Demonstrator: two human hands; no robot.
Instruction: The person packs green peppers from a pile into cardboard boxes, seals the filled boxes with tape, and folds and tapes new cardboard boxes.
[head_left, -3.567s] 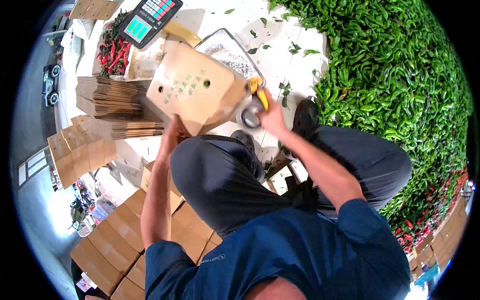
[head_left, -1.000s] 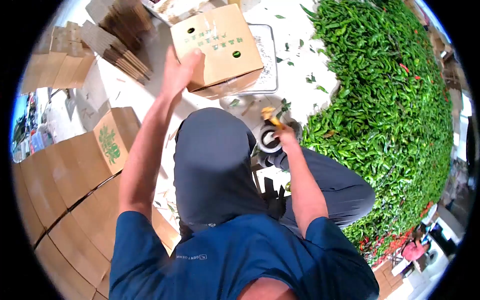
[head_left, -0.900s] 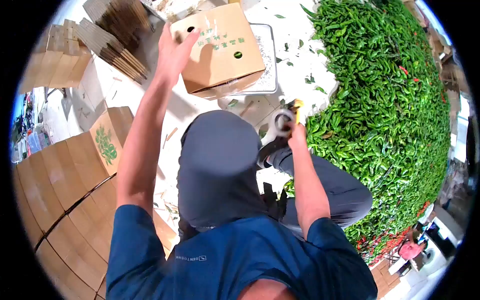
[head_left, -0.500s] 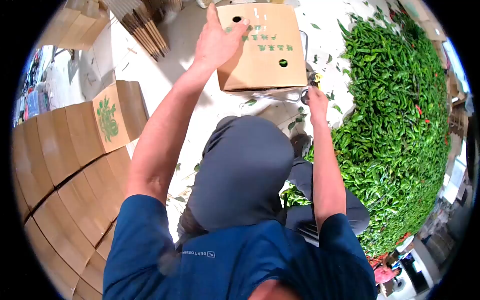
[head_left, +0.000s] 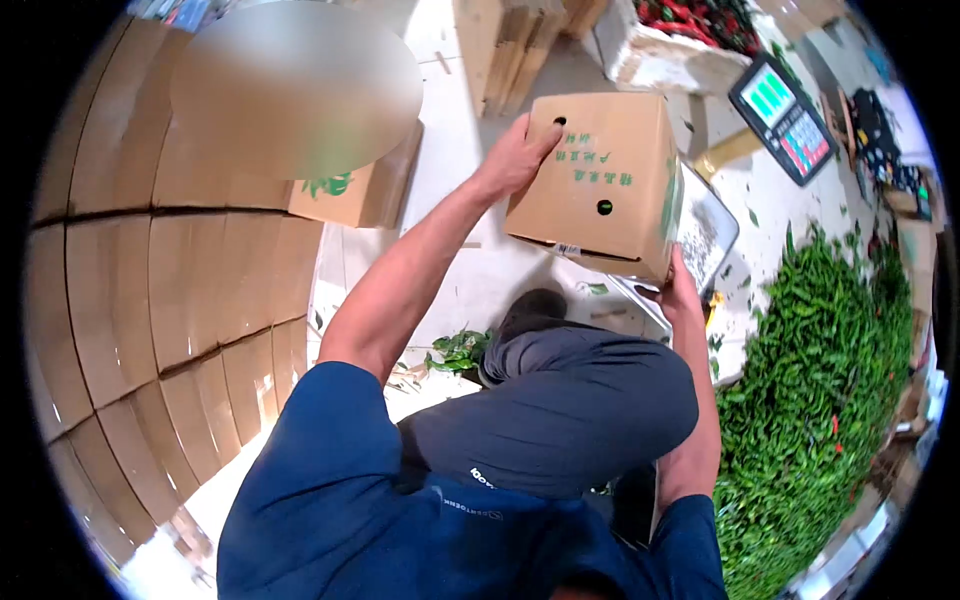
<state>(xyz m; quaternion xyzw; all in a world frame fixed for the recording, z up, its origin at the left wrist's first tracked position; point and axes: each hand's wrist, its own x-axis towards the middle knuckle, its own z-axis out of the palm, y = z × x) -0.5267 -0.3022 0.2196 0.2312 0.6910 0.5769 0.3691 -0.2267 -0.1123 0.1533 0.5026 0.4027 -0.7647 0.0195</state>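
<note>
A closed cardboard carton (head_left: 585, 235) with green printing and two round holes is held up, tilted, in front of me. My left hand (head_left: 512, 165) grips its left edge, thumb near the upper hole. Against the lower right corner, my right hand (head_left: 682, 290) has its fingers partly under the carton. Something green shows through the lower hole; the other contents are hidden. Behind the carton lies a metal weighing platform (head_left: 712, 228), partly covered. A small yellow object (head_left: 713, 303) shows beside my right hand.
Stacked cartons (head_left: 110, 310) form a wall on the left, with another printed carton (head_left: 390, 190) beside it. Green chili peppers (head_left: 820, 430) are heaped at right. A lit scale display (head_left: 783, 118) stands behind, near a foam box (head_left: 655, 65) of red peppers. Leaves (head_left: 460, 350) litter the floor.
The carton has come up off the weighing platform and tilted. My right hand has moved from beside the platform onto the carton's lower corner. The view has shifted, showing the scale display.
</note>
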